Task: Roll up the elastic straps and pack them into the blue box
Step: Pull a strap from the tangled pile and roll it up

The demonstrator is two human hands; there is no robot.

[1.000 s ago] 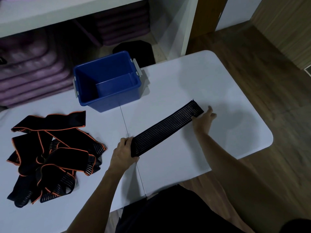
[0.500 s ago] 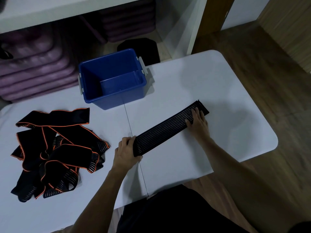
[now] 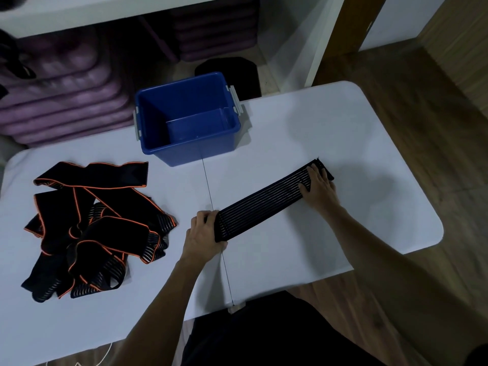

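Head camera looks down on a white tabletop [image 3: 303, 133] with a thin seam running across its middle. One black elastic strap [image 3: 264, 204] with fine pale lines lies flat and stretched out near the centre, its long axis going from about 8 o'clock to 2 o'clock. The left hand [image 3: 204, 237] is at the 8 o'clock end, its fingers [image 3: 204, 216] curled closed around that end of the strap, just beside the seam. The right hand [image 3: 319, 187] lies on the 2 o'clock end with the fingers spread open and pressing flat on the fabric (a short piece of strap shows beyond the fingertips).

The blue box [image 3: 190, 151] stands at 12 o'clock from the strap, apart from it, near the far edge of the tabletop; it has grey clips on both sides and nothing is inside it. At 9 o'clock, well apart from the left hand, a loose pile of straps [image 3: 95, 228] with orange edges lies tangled on the tabletop.

Behind the tabletop, stacked purple mats [image 3: 60, 107] fill a low shelf.
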